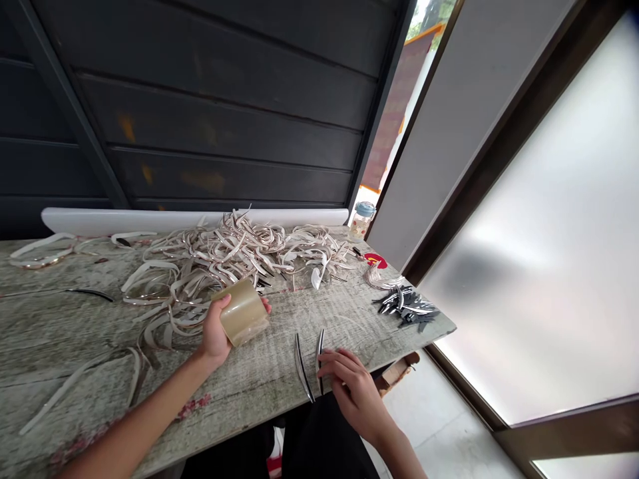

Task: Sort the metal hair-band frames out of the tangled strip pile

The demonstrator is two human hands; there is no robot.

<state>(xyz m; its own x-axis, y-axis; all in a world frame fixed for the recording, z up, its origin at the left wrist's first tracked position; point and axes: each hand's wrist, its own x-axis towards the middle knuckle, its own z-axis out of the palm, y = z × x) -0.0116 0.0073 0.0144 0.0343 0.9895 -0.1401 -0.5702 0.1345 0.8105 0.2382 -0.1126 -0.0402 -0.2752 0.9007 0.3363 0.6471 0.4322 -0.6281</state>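
My left hand is wrapped round a wide roll of clear, yellowish packing tape, held tilted just above the table. Near the table's front edge lie two slim, curved black-and-silver strips, side by side and slightly apart. The left strip is untouched. On the right strip rest the fingertips of my right hand, its fingers stretched out and the thumb lower down, away from the strip. Behind the tape is a large tangle of white and rose-gold trim strips.
A pile of short black-and-silver strips lies at the table's right corner, near a red disc and a bundle of pale strips. A blue-lidded bottle stands at the back right. A dark panelled wall rises behind the table.
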